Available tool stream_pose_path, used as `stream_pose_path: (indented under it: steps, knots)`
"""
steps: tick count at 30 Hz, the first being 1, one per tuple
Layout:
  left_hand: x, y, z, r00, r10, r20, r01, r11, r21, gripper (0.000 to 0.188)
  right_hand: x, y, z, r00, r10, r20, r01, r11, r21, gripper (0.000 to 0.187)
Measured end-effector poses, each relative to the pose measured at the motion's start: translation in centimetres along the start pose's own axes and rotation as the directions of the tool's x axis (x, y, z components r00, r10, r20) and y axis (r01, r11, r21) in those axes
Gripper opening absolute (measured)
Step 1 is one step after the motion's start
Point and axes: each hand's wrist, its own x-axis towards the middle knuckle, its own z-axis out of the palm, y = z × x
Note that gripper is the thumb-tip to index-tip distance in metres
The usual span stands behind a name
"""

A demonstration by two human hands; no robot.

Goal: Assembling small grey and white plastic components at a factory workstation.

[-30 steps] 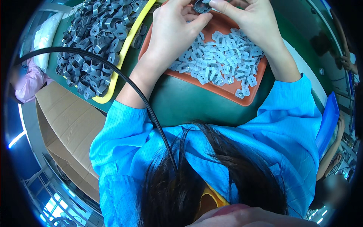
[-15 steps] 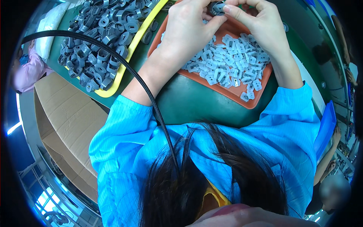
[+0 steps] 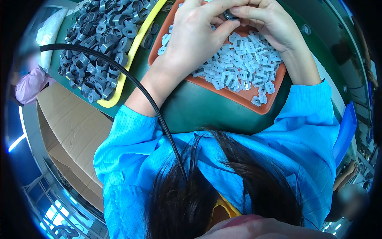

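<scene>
Above the orange tray (image 3: 230,95), at the top of the view, both hands meet around a small dark grey plastic part (image 3: 229,15). My left hand (image 3: 201,30) has its thumb and fingers closed on it from the left. From the right, my right hand (image 3: 268,22) pinches the same part, mostly covering it. Small translucent white plastic pieces (image 3: 242,59) with slots lie heaped in the tray below. At the left, a yellow-rimmed tray (image 3: 133,55) is piled with grey ring-like plastic parts (image 3: 105,36).
A black cable (image 3: 131,67) arcs across my left forearm. An open cardboard box (image 3: 75,123) stands left of the green table (image 3: 187,107). A blue bin (image 3: 345,131) sits by my right elbow. Other people are at both sides, one in a pink sleeve (image 3: 32,85).
The grey part is turned and more covered by my fingers, and both hands have shifted slightly. My right fingers have curled closer round it.
</scene>
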Motion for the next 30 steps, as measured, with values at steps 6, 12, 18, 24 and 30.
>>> stream_pose_path:
  steps: [6,12,18,24,30]
  knots:
    - [1.6,-0.4,-3.3,0.910,0.146,0.387,-0.186,0.980,0.068,0.047,0.0,-1.7,-2.4,0.964,0.107,0.242,0.008,0.902,-0.432,0.019]
    - [1.3,-0.5,-3.2,0.917,0.111,0.383,-0.120,0.993,-0.002,0.042,-0.1,-1.4,-1.5,0.956,0.034,0.293,0.123,0.856,-0.501,0.013]
    - [2.5,-1.8,-3.2,0.981,0.169,0.100,-0.189,0.949,0.253,0.044,1.0,-0.5,-4.8,0.972,-0.226,0.056,0.225,0.849,-0.478,0.026]
    - [4.7,-7.9,-14.2,0.980,-0.142,-0.137,0.183,0.392,0.902,0.034,4.4,0.8,-15.4,0.923,-0.341,-0.175,0.068,0.596,-0.800,0.034]
    - [3.6,-5.0,-13.6,0.981,-0.165,-0.099,0.162,0.430,0.888,0.020,3.3,-0.5,-10.9,0.859,-0.481,-0.174,0.031,0.389,-0.921,0.026]
